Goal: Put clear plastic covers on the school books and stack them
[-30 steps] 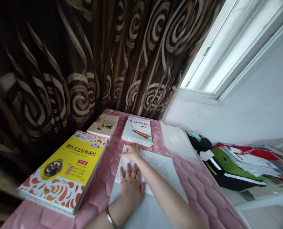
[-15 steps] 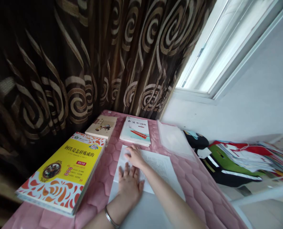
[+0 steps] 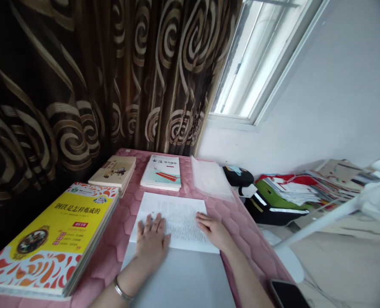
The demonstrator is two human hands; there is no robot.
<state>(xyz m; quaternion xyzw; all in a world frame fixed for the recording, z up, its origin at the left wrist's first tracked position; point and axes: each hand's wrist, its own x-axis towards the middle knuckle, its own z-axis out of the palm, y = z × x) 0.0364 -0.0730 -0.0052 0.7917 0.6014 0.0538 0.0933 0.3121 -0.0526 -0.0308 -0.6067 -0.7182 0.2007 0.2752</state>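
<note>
A printed white sheet [image 3: 177, 207] lies flat, its lower part bordering a smooth grey surface [image 3: 183, 278]; whether the two are joined I cannot tell. My left hand [image 3: 151, 243], with a silver bangle at the wrist, rests palm down across the sheet's lower left, fingers spread. At the sheet's right side, my right hand [image 3: 216, 231] lies flat with its fingers stretched out on the paper. Neither hand grips anything.
Left of the sheet lies a thick yellow book [image 3: 77, 222], with tan books [image 3: 113, 171] behind it. White books [image 3: 162, 171] and a clear plastic sleeve [image 3: 210, 177] lie beyond, on the pink quilted surface [image 3: 254, 244]. A dark phone-like object [image 3: 287, 295] sits at the right edge.
My right hand has moved from the sheet's upper left across to its right edge. My left hand stays on the sheet's left side. The camera view has shifted to the right.
</note>
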